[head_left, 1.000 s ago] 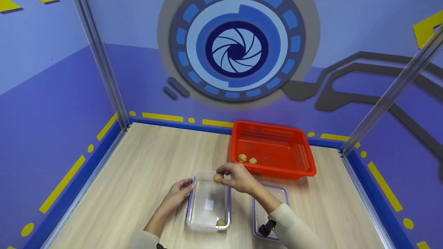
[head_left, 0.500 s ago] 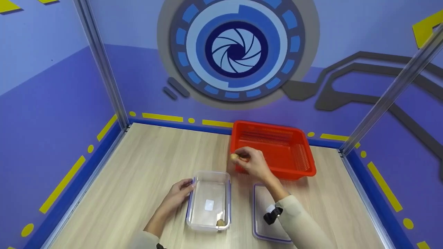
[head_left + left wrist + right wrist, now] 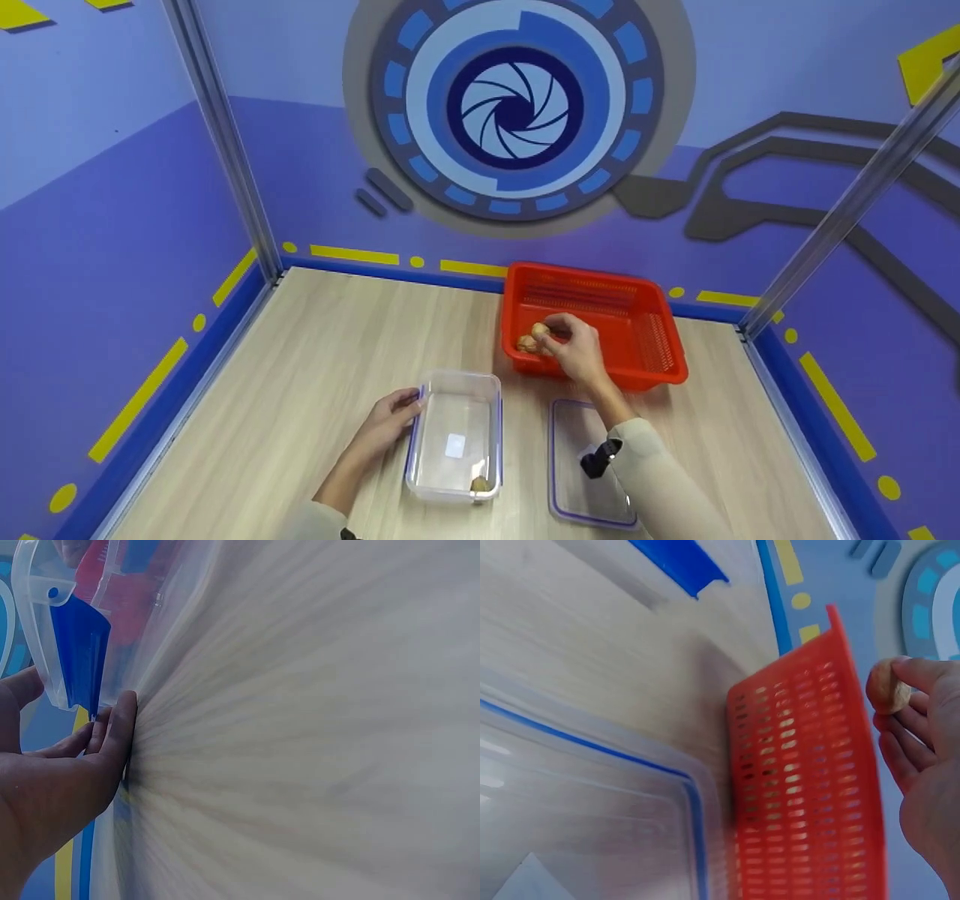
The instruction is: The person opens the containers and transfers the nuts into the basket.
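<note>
My right hand (image 3: 576,351) pinches a walnut (image 3: 540,330) between thumb and fingers over the left part of the red plastic basket (image 3: 637,379). In the right wrist view the walnut (image 3: 887,688) shows above the basket rim. Another walnut (image 3: 526,343) lies in the basket just beside it. My left hand (image 3: 386,426) touches the left side of a clear food container (image 3: 454,409), its fingers fairly straight near the blue latch (image 3: 79,649). One walnut (image 3: 479,484) lies in that container's near right corner.
A clear lid (image 3: 589,480) with a blue-purple edge lies on the wooden table (image 3: 352,322), right of the container and partly under my right forearm. The basket stands close to the back wall (image 3: 300,172). Metal posts (image 3: 225,142) mark the corners.
My right hand has moved from over the clear container back and right to over the basket, still pinching the walnut. My left hand has stayed at the container.
</note>
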`<action>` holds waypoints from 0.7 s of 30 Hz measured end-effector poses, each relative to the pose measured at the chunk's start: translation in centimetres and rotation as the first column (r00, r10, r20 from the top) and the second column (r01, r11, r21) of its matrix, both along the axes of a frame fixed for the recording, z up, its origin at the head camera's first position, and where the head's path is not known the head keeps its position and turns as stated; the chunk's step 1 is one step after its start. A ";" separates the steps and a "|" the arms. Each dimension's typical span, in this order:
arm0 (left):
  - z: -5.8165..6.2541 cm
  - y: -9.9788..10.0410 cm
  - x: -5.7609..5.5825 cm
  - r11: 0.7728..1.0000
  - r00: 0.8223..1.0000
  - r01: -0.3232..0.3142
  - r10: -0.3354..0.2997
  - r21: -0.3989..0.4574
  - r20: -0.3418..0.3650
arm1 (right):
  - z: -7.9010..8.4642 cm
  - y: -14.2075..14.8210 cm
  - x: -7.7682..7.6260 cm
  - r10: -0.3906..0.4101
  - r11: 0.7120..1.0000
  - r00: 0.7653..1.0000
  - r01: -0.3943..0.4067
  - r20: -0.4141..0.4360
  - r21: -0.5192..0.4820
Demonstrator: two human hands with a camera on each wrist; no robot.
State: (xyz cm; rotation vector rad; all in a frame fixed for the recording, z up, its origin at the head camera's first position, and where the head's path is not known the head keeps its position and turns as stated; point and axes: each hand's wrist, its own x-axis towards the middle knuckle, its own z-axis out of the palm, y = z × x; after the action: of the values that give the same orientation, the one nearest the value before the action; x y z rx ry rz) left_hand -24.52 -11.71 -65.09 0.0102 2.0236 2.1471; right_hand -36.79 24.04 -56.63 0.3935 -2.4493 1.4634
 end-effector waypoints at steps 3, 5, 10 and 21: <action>-0.1 -0.1 0.0 1.000 1.000 0.016 -0.016 0.001 0.001 | -0.3 0.2 -0.3 -0.050 0.999 0.999 0.050 0.018 -0.003; -0.1 -0.2 0.0 1.000 1.000 0.023 -0.023 -0.004 -0.002 | -0.5 0.3 -0.6 -0.069 0.998 0.997 0.070 0.025 -0.003; -0.1 -0.1 0.0 1.000 1.000 0.013 -0.013 -0.016 0.003 | -0.9 0.3 -1.0 -0.094 0.995 0.994 0.093 0.047 0.027; -0.1 -0.2 0.1 1.000 1.000 -0.004 0.004 -0.003 0.002 | -1.2 0.2 -1.1 -0.090 0.992 0.995 0.085 0.048 0.096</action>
State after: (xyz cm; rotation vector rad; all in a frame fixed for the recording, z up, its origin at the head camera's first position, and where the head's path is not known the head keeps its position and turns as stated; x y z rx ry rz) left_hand -24.44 -11.87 -65.23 0.0033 2.0279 2.1451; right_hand -37.87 24.23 -57.79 0.2657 -2.5491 1.3436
